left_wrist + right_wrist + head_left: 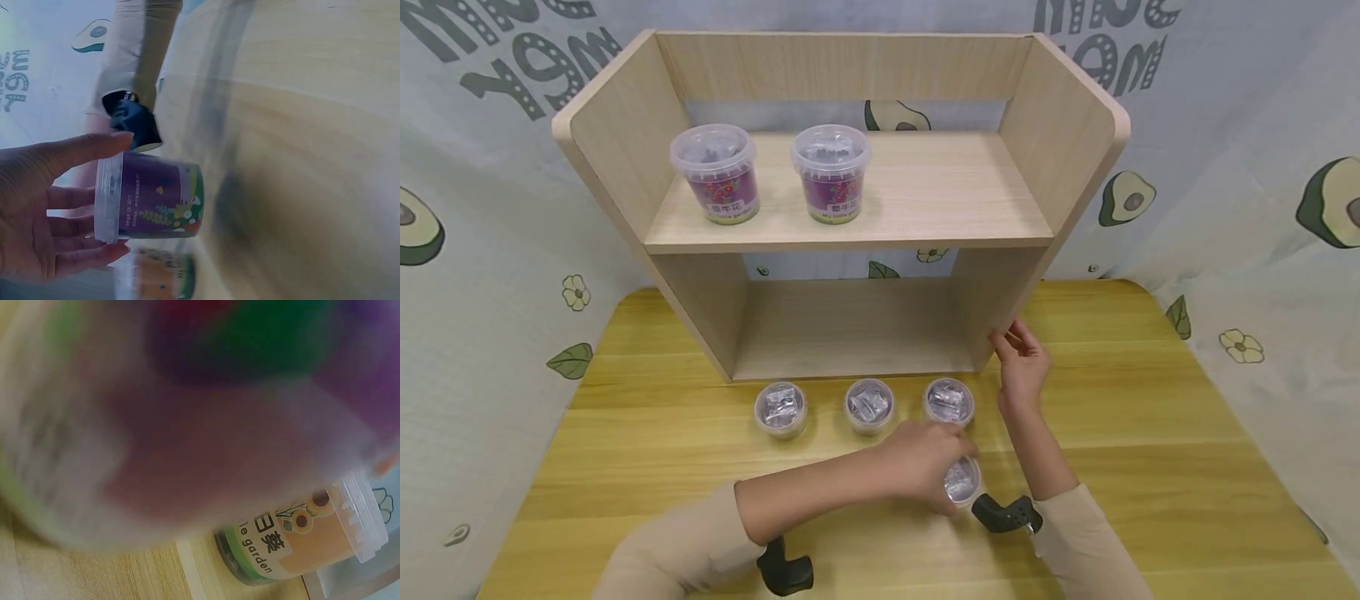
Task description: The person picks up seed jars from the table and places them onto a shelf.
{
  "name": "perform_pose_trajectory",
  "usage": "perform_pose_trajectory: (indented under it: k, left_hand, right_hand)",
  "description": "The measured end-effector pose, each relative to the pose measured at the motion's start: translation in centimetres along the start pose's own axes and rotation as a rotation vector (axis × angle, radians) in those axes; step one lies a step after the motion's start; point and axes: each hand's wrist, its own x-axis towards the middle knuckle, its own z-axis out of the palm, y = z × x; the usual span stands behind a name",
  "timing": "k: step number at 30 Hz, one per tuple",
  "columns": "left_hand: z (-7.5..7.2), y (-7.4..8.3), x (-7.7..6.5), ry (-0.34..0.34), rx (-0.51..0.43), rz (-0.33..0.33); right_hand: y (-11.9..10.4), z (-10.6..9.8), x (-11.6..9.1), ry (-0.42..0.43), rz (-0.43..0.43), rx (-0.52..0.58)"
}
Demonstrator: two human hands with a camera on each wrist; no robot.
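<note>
My left hand (925, 467) holds a small plastic cup (962, 481) with a clear lid. In the left wrist view its purple label (156, 194) shows, and thumb and fingers span the lid. My right hand (1024, 367) grips the lower front edge of the right side panel of a light wooden shelf (850, 325). Several lidded cups stand before the shelf: a left one (781, 408), a middle one (869, 406) and a right one (948, 400). In the right wrist view a blurred cup (206, 444) fills the foreground, beyond it an orange sunflower-label cup (306, 531).
On the upper shelf board are two purple-label cups, one at left (718, 175) and one nearer the middle (832, 175). The shelf stands on a yellow wooden table (1150, 450). Behind hangs a cloth (1232, 258) with avocado prints. Black wrist mounts (1009, 512) stick out from the sleeves.
</note>
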Motion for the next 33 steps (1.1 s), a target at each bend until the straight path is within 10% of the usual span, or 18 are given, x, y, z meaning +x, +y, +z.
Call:
perform_pose_trajectory:
  k: [21, 33]
  left_hand:
    - [-8.4, -1.8, -2.8, -0.003, -0.126, 0.079]
    - [-16.3, -2.2, -3.9, -0.016, -0.067, 0.069]
  right_hand:
    - [0.2, 0.2, 0.0, 0.01, -0.009, 0.051]
    - [0.2, 0.1, 0.0, 0.012, -0.006, 0.053]
